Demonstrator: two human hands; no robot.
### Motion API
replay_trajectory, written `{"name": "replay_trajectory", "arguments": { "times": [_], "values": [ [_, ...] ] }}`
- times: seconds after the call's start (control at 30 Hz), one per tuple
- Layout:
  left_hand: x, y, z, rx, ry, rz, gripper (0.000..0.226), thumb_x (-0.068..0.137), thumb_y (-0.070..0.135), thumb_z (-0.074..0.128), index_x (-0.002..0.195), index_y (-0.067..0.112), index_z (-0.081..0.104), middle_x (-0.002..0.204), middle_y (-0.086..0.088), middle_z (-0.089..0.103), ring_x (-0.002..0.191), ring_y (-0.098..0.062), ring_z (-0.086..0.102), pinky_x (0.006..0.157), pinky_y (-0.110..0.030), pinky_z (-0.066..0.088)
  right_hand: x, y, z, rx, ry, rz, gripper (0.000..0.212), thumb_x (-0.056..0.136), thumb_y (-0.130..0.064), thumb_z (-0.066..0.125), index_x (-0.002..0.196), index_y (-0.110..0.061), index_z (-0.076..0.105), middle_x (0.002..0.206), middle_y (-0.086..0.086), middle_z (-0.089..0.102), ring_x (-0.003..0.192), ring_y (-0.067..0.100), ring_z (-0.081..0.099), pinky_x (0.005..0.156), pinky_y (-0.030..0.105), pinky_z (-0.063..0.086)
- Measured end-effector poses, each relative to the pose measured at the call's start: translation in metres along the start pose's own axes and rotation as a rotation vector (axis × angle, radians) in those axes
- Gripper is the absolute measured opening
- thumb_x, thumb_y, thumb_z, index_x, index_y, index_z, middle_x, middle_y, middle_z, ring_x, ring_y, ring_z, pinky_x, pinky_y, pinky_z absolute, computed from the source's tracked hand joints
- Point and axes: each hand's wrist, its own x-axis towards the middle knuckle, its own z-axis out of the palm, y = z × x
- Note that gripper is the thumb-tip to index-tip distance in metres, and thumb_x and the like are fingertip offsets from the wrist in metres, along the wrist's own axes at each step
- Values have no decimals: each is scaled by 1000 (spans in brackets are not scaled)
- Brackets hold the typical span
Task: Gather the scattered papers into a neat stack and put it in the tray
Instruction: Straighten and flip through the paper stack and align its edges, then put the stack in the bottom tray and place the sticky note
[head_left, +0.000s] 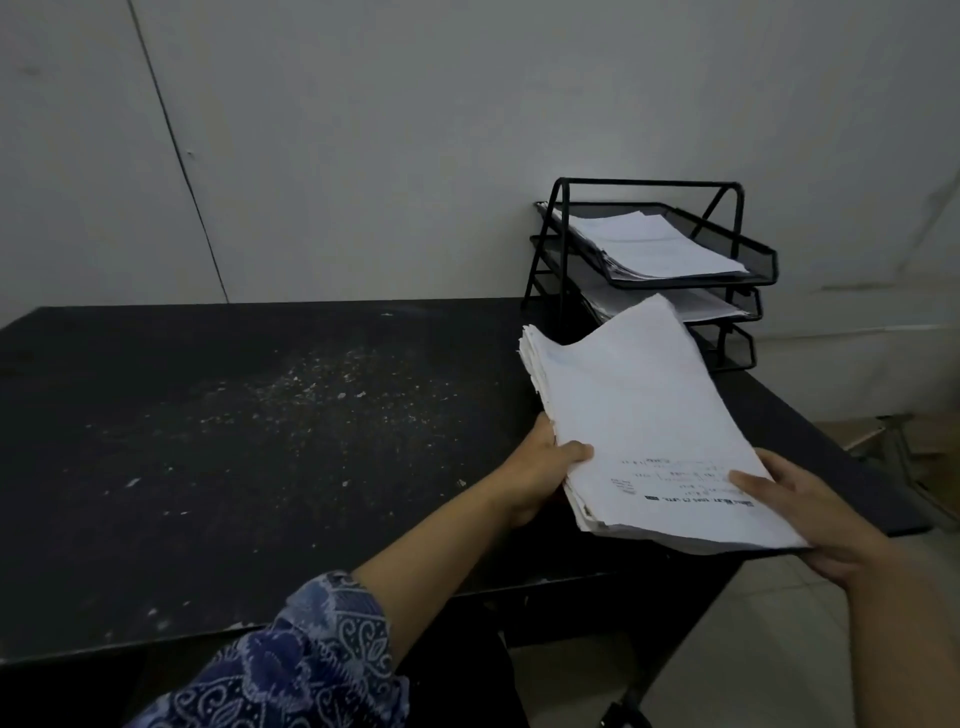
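papers, your thick white printed stack (644, 415), gripped by left hand (540, 467) and right hand (810, 514); keep it level into the black mesh tray (748, 249).

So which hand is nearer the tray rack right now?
Right. The right hand holds the stack's near right corner, on the side below the tray rack; the left hand grips its left edge, farther off.

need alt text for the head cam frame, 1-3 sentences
Both hands, left hand and right hand, hold a thick stack of papers above the right end of a dark table, angled toward a black three-tier mesh tray rack by the wall. The rack's top and middle tiers already hold papers.
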Motion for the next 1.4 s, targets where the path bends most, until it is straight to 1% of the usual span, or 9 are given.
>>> {"name": "replay_trajectory", "arguments": {
  "times": [0.37, 0.47, 0.57, 0.67, 0.77, 0.87, 1.1, 1.23, 1.4],
  "values": [
    [28, 2, 53, -47, -88, -87, 50, 95, 5, 50, 142, 6, 32, 141, -14, 48, 125, -29, 50, 107, -42, 41, -26, 10, -40, 136, 128, 149, 27, 92, -8, 57, 120, -8, 60, 99, 13, 71, 58, 11, 69, 44, 19, 52],
    [29, 9, 58, -172, -111, -186, 38, 97, 14, 49, 134, 7, 46, 131, -15, 57, 107, -28, 59, 91, -38, 50, -19, 4, -43, 151, 188, 138, 28, 93, -7, 56, 121, -6, 59, 82, 4, 75, 57, 11, 69, 44, 18, 52],
    [21, 11, 52, -216, -251, -316, 23, 95, 24, 52, 113, 10, 56, 98, -9, 71, 78, -20, 68, 65, -29, 59, -9, -4, -45, 155, 218, 124, 30, 92, -7, 57, 122, -4, 58, 83, 6, 73, 56, 11, 68, 42, 17, 51],
    [16, 6, 45, -270, -412, -369, 24, 97, 12, 47, 118, 2, 52, 93, -12, 71, 70, -22, 73, 62, -22, 59, 3, -12, -43, 111, 242, 113, 31, 92, -8, 58, 123, -6, 58, 92, 12, 71, 63, 20, 68, 46, 24, 55],
    [19, 4, 48, -372, -377, -377, 28, 97, -3, 40, 124, -5, 46, 115, -25, 60, 71, -32, 71, 65, -29, 61, 12, -22, -36, -119, 406, 25, 39, 94, -13, 59, 132, -7, 53, 126, 18, 60, 97, 31, 60, 78, 35, 47],
    [24, 0, 61, -447, -308, -356, 28, 96, -8, 35, 121, -6, 45, 132, -32, 50, 78, -38, 64, 61, -32, 61, 14, -30, -23, -318, 643, -183, 41, 94, -17, 60, 132, -6, 50, 135, 15, 54, 121, 31, 52, 95, 38, 40],
    [42, -3, 89, -550, -182, -295, 37, 94, -12, 36, 130, -8, 44, 119, -23, 57, 85, -33, 64, 60, -34, 61, 6, -58, 52, -183, 591, -519, 19, 93, -9, 54, 105, -22, 60, 114, -2, 64, 107, 11, 57, 89, 27, 45],
    [56, 4, 86, -528, -158, -258, 34, 93, -12, 37, 124, -4, 49, 97, -14, 64, 80, -23, 65, 54, -27, 58, 7, -57, 75, -111, 621, -557, 17, 92, -9, 52, 101, -18, 64, 104, -7, 67, 96, -3, 58, 77, 8, 44],
    [74, 15, 77, -474, -136, -274, 30, 95, -8, 40, 123, -6, 50, 94, -14, 64, 79, -20, 64, 54, -24, 58, 11, -48, 88, -90, 580, -580, 15, 94, -7, 51, 100, -14, 63, 103, -6, 67, 100, 6, 60, 87, 26, 49]
  ]
}}
